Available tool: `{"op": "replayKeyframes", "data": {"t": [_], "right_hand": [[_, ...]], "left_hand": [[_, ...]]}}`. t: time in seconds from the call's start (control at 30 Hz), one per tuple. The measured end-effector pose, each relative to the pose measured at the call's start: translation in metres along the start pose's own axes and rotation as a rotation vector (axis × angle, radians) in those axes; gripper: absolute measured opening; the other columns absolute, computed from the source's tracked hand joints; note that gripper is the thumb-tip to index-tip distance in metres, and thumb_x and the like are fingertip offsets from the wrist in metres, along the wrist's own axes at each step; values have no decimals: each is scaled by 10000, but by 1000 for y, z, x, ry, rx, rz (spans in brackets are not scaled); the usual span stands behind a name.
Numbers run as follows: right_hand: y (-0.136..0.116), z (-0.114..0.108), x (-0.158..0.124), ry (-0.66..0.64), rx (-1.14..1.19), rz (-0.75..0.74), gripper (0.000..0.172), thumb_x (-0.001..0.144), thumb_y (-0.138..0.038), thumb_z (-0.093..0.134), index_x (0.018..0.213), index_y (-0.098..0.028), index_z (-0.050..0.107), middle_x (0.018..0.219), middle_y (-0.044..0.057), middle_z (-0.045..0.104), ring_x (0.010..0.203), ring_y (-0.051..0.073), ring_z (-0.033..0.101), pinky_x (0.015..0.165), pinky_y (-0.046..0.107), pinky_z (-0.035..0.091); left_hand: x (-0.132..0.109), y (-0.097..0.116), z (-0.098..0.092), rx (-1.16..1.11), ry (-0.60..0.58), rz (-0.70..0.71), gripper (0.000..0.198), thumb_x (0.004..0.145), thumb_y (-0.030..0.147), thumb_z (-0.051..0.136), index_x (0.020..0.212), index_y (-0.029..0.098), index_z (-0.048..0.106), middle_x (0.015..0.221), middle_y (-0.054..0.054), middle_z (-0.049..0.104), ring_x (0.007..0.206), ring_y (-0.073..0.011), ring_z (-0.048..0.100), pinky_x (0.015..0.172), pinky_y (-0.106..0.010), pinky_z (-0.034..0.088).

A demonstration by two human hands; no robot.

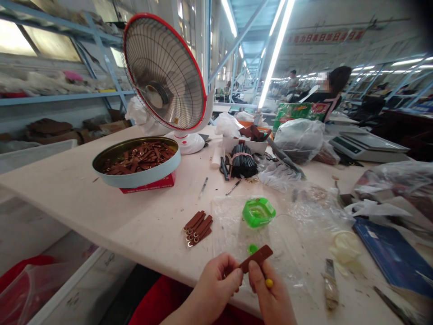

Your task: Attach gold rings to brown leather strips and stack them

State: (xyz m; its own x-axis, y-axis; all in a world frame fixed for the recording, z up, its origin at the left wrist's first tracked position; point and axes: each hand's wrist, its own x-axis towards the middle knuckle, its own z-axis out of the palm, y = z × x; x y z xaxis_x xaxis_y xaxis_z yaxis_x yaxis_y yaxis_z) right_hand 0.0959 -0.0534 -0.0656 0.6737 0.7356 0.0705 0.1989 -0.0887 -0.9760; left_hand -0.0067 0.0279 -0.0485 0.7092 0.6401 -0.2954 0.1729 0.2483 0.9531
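A short brown leather strap is pinched between my two hands above the front edge of the table. My left hand grips its lower left end with thumb and fingers. Closed on its middle is my right hand, which also has a small yellow-ended stick tucked among its fingers; the rest of that stick is hidden. Just beyond the strap are a small green cap and a green plastic dish on a clear plastic sheet. Left of these lies a pile of brown straps with metal rings.
A round tin full of brown strap pieces rests on a red box, near a heater-like fan. Black strips, pens, plastic bags and a scale stand farther back. A taped blade and blue folder lie right.
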Motion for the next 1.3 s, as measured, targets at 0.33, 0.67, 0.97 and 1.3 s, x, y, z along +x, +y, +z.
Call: {"op": "replayKeyframes", "data": {"t": [0.33, 0.67, 0.97, 1.3], "right_hand": [[34, -34, 40, 295, 77, 94, 447, 831, -597, 401, 747, -196, 578, 609, -6, 549, 587, 162, 465, 545, 263, 385], [70, -30, 50, 329, 128, 145, 444, 806, -605, 446, 754, -188, 588, 598, -11, 567, 563, 159, 464, 532, 273, 376], [3, -44, 23, 197, 639, 58, 400, 853, -522, 460, 631, -208, 572, 549, -26, 495, 507, 123, 389, 460, 231, 330], [-16, -24, 8, 173, 776, 120, 366, 851, -501, 486, 644, -211, 568, 538, -35, 475, 488, 112, 361, 459, 229, 280]], "left_hand": [[15, -1, -5, -127, 74, -59, 184, 702, 306, 531, 644, 175, 416, 536, 63, 409, 513, -75, 349, 509, -205, 287], [25, -9, -9, -94, 117, -53, 209, 732, 325, 515, 638, 182, 396, 517, 76, 365, 495, -71, 315, 490, -203, 258], [18, -5, 4, -100, -42, -130, 252, 675, 372, 589, 666, 158, 457, 549, 46, 470, 504, -75, 414, 499, -206, 295], [-1, 5, 2, -148, -45, -93, 332, 654, 442, 624, 662, 158, 453, 536, 52, 461, 493, -69, 398, 501, -207, 286]]}}
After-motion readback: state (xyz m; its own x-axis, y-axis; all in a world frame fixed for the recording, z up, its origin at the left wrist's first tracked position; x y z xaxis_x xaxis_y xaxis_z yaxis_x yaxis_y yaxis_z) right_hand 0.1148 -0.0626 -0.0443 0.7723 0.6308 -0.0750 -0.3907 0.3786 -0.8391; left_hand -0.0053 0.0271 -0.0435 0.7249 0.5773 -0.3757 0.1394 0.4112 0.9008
